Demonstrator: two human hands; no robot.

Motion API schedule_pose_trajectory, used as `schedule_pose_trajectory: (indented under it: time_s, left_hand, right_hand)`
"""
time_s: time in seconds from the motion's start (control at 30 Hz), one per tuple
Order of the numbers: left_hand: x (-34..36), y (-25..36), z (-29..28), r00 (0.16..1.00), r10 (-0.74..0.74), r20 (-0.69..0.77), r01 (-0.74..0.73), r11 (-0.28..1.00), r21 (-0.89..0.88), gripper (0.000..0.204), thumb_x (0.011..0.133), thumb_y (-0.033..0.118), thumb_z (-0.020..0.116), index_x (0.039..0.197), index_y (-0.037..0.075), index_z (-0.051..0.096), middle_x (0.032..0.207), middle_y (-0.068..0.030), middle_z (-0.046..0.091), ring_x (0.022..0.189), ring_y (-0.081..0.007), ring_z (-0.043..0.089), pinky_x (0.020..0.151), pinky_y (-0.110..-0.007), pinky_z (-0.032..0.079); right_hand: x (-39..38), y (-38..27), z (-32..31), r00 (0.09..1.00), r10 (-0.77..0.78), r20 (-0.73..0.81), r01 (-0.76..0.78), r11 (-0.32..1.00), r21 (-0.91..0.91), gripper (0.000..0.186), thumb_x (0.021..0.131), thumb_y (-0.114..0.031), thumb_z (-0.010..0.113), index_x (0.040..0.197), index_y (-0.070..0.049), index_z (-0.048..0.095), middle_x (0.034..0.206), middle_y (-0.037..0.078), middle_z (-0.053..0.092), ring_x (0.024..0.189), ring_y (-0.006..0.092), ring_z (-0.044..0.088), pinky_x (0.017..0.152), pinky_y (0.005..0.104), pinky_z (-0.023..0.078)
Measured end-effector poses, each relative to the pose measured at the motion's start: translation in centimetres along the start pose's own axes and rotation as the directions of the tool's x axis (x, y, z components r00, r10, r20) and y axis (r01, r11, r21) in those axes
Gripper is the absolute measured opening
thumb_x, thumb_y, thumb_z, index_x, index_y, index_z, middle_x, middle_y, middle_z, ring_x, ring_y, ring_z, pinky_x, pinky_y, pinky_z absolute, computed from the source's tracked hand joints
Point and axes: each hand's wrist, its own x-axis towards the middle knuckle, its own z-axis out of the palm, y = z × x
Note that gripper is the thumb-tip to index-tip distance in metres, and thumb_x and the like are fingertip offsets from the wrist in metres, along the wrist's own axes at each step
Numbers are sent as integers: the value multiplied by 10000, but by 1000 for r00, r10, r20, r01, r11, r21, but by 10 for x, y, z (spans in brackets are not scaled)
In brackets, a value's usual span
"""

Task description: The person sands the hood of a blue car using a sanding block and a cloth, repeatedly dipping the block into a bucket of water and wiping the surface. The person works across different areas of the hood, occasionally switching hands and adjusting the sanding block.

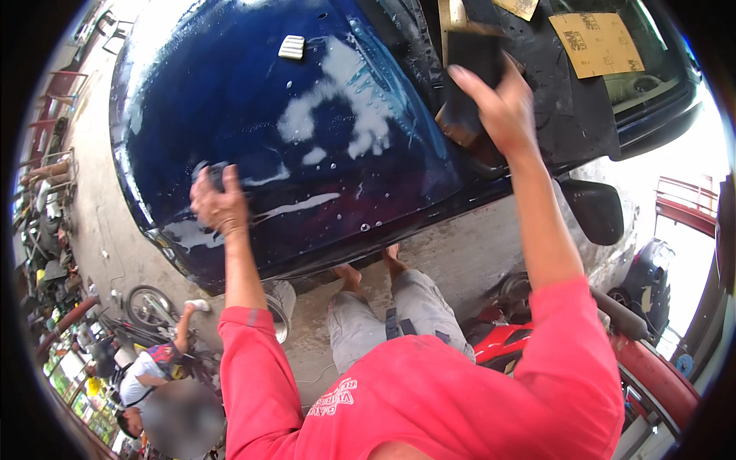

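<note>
The wet dark blue car hood (230, 92) lies in front of me, with pale soapy patches and water drops on it. My left hand (218, 201) rests near the hood's front corner, its fingers curled over a small dark pad (216, 173) that I cannot identify exactly. Over the base of the windshield, my right hand (506, 107) grips a black sheet of sandpaper (474, 57), its fingers slightly blurred. A white ribbed block (291, 47) sits on the far part of the hood, apart from both hands.
A tan sandpaper sheet (596, 44) lies on the black covering (586, 107) over the windshield. The side mirror (594, 211) juts out at right. Below the hood edge stands a bucket (280, 307). A red motorcycle (502, 343) is beside me; another person (153, 376) is at lower left.
</note>
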Motion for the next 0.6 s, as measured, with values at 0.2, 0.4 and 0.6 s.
schedule_pose_trajectory:
  time_s: [0.2, 0.4, 0.6]
  left_hand:
    - [17, 241, 23, 807, 579, -118, -581, 741, -336, 323, 946, 411, 793, 1213, 232, 775, 1233, -57, 740, 1146, -322, 677, 1023, -498, 512]
    - [-34, 347, 4, 776, 631, -4, -558, 684, -470, 145, 795, 272, 799, 905, 203, 734, 1090, -40, 717, 1043, -301, 654, 843, -477, 499]
    - [-191, 299, -35, 515, 857, -26, -653, 373, -659, 238, 733, 241, 815, 928, 221, 681, 1129, -7, 663, 1084, -275, 637, 917, -469, 488]
  right_hand:
    - [-195, -20, -138, 814, 581, -21, -578, 813, 73, 461, 931, -165, 816, 1327, 36, 693, 1149, 73, 760, 1030, 143, 691, 963, 330, 560]
    - [-302, 2, -156, 568, 816, -104, -787, 576, 221, 425, 921, -55, 824, 1313, 39, 688, 1146, 70, 751, 1029, 158, 694, 969, 333, 556]
    - [-282, 17, -132, 717, 692, 82, -696, 718, 24, 408, 937, -166, 842, 1271, 18, 695, 1102, 96, 769, 982, 170, 699, 927, 350, 564]
